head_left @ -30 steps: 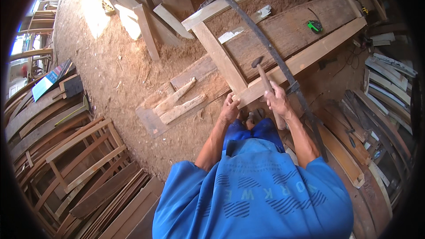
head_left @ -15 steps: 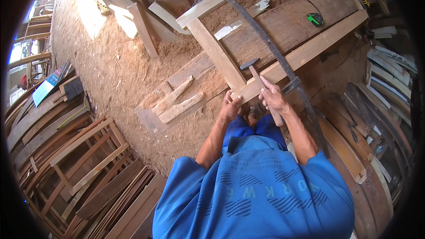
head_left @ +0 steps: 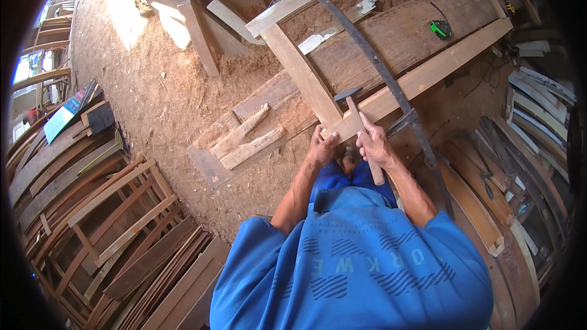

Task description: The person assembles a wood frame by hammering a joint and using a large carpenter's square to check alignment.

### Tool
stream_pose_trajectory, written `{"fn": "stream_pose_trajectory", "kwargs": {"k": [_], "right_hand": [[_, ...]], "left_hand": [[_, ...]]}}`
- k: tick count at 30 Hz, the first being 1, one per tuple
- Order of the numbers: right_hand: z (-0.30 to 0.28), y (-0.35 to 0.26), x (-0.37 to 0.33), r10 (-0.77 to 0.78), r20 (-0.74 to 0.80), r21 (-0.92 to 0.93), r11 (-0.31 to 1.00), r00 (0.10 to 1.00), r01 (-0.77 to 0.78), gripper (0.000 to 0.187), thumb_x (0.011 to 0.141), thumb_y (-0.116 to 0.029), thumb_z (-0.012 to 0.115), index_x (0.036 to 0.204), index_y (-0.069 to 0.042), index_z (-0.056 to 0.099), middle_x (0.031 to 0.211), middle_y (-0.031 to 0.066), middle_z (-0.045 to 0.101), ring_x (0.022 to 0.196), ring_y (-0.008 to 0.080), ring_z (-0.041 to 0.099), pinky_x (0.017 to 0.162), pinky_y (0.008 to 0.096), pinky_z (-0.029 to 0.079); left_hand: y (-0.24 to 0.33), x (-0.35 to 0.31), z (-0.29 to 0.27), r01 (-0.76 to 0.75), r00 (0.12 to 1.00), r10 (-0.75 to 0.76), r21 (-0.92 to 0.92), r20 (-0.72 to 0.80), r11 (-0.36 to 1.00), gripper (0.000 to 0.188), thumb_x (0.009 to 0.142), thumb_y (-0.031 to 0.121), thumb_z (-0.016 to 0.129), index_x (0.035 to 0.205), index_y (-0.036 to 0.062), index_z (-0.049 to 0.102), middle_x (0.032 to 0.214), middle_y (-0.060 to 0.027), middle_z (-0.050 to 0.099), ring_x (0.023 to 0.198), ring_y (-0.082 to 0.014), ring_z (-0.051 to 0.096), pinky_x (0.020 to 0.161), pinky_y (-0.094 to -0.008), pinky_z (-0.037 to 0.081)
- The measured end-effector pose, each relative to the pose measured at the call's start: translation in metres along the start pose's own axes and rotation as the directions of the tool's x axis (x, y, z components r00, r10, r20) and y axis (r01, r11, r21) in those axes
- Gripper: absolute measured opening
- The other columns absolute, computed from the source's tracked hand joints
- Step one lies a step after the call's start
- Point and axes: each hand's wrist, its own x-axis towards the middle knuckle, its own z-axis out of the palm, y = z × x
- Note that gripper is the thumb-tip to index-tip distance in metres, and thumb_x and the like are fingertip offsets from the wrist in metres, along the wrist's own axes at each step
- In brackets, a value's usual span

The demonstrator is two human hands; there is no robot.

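My left hand (head_left: 321, 148) is closed round the near left corner of a pale wooden frame (head_left: 440, 71), where a crosspiece meets the long near rail. In my right hand (head_left: 375, 146) is a hammer (head_left: 356, 114), gripped partway along its wooden handle. Its dark metal head lies beyond the near rail, close to the joint, and the handle's end points back at my body. Whether the hammer touches the rail I cannot tell. Across the frame runs a long dark bar clamp (head_left: 385, 76), its lower jaw beside the near rail, to the right of my right hand.
Beneath the frame is a thick plank (head_left: 422, 36) bearing a green tape measure (head_left: 439, 29). Rough wood pieces (head_left: 254, 146) lie at its left end. Sawdust covers the ground (head_left: 147, 91). Stacked frames and boards (head_left: 122, 226) stand left; more timber (head_left: 541, 104) lies right.
My right hand and the hammer have come slightly closer to my body. The fingers have curled more round the handle. My left hand stays at the frame's corner.
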Motion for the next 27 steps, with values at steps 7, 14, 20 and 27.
{"fn": "stream_pose_trajectory", "kwargs": {"k": [7,14,20,27], "right_hand": [[-0.025,-0.015,0.001,-0.328,-0.026,-0.440,0.852,0.944,0.284,0.060,0.092,-0.010,0.050,0.150,-0.004,0.036,0.094,0.0198,0.066,0.074,0.0271,0.067,0.071,0.0382,0.056],[-0.013,-0.044,-0.024,-0.565,0.189,-0.653,0.539,0.803,0.533,0.056,0.088,-0.007,0.057,0.142,-0.002,0.046,0.123,0.0300,0.060,0.112,0.0453,0.059,0.096,0.0461,0.048],[-0.009,-0.072,-0.024,-0.351,0.346,-0.796,0.382,0.870,0.471,0.060,0.089,-0.006,0.056,0.146,0.000,0.039,0.117,0.0316,0.062,0.105,0.0439,0.062,0.092,0.0454,0.048],[0.027,-0.141,0.000,-0.002,0.605,-0.792,-0.110,0.796,0.601,0.059,0.091,-0.012,0.057,0.148,-0.011,0.040,0.104,0.0283,0.065,0.094,0.0456,0.063,0.080,0.0503,0.050]], "left_hand": [[0.003,-0.002,0.005,0.011,1.000,-0.011,-0.033,-0.012,0.999,0.038,0.094,0.001,0.062,0.128,0.0072,0.046,0.112,-0.0087,0.060,0.101,-0.0172,0.062,0.085,-0.0307,0.056],[-0.002,0.001,0.004,-0.014,1.000,0.013,-0.053,-0.009,0.999,0.043,0.090,0.007,0.070,0.127,0.0067,0.046,0.115,-0.0090,0.061,0.104,-0.0194,0.063,0.088,-0.0359,0.056],[-0.019,-0.002,0.008,-0.165,0.985,0.151,-0.234,-0.080,0.958,0.049,0.087,0.010,0.073,0.128,0.0062,0.047,0.113,-0.0075,0.062,0.103,-0.0199,0.063,0.093,-0.0379,0.053],[-0.081,-0.016,0.048,-0.308,0.945,0.296,-0.669,-0.136,0.676,0.058,0.086,0.011,0.073,0.137,0.0124,0.046,0.128,-0.0060,0.059,0.119,-0.0233,0.058,0.104,-0.0418,0.046]]}}
